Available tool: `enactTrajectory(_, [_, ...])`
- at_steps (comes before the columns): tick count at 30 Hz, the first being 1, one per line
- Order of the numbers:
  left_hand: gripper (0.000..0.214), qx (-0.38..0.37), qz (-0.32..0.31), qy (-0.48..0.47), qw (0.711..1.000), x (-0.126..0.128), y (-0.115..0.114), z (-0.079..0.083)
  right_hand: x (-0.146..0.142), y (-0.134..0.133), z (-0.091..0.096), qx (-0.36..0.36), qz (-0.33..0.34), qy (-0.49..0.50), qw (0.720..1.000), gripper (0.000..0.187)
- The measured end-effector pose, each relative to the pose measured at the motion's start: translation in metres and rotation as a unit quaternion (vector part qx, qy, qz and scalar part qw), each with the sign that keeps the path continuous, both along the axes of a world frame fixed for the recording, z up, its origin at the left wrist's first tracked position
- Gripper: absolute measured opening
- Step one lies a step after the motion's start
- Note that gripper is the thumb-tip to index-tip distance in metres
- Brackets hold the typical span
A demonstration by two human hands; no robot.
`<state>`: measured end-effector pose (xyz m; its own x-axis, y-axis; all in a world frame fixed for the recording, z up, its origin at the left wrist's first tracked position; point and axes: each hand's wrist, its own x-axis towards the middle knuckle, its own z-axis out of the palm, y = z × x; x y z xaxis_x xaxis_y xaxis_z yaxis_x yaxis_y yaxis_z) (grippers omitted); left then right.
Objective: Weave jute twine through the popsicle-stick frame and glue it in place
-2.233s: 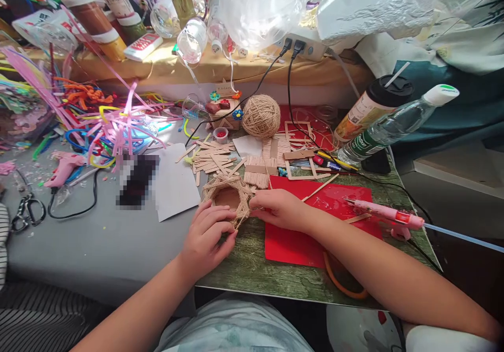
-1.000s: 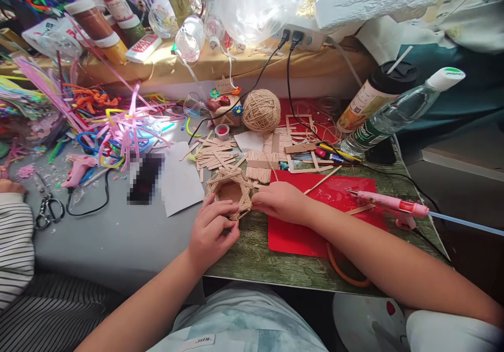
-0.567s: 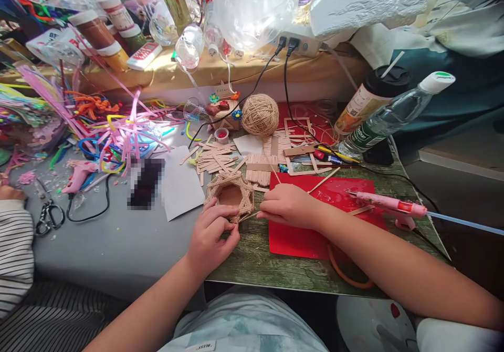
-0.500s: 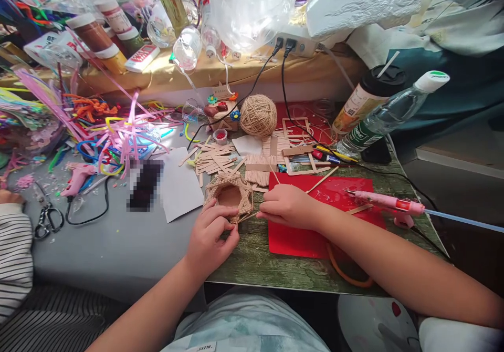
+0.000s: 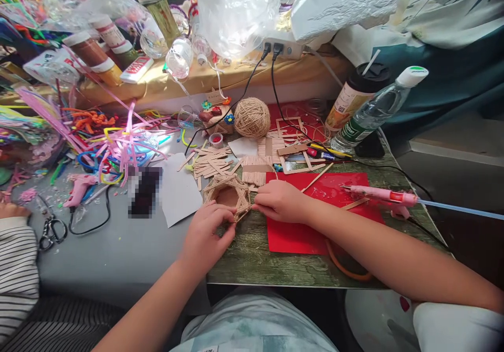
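Observation:
A small hexagonal basket built of wooden craft sticks and wound with twine sits on the green mat. My left hand grips its near rim with curled fingers. My right hand pinches its right side, fingers closed on the twine or a stick end; which one I cannot make out. A ball of twine lies behind. Loose craft sticks are piled just beyond the basket.
A pink glue gun rests on the red sheet. A water bottle and a cup stand at right. Pipe cleaners, another glue gun and scissors clutter the left. A striped sleeve of another person shows at far left.
My right hand pulled away from the basket to the right, then came back against its side. My left hand stayed on the near rim. The view shifted slightly.

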<state>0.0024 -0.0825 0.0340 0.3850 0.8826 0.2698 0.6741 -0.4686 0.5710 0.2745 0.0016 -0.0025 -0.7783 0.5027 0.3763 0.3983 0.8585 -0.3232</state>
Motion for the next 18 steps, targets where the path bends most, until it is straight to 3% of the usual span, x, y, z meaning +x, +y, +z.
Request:
enactTrajectory(7, [0.045,0.023,-0.012,0.070,0.997,0.000,0.014,0.007,0.001,-0.004,-0.004,0.006,-0.081,-0.031,0.996,0.043])
enactTrajectory(13, [0.032,0.087,-0.031,0.117,0.989,0.004,0.019,0.004,0.000,0.002,-0.007,0.034,-0.094,-0.045,0.994,0.044])
enactTrajectory(18, [0.024,0.106,-0.064,0.094,0.988,0.001,0.024,0.004,0.001,0.004,-0.009,0.033,-0.089,-0.028,0.995,0.044])
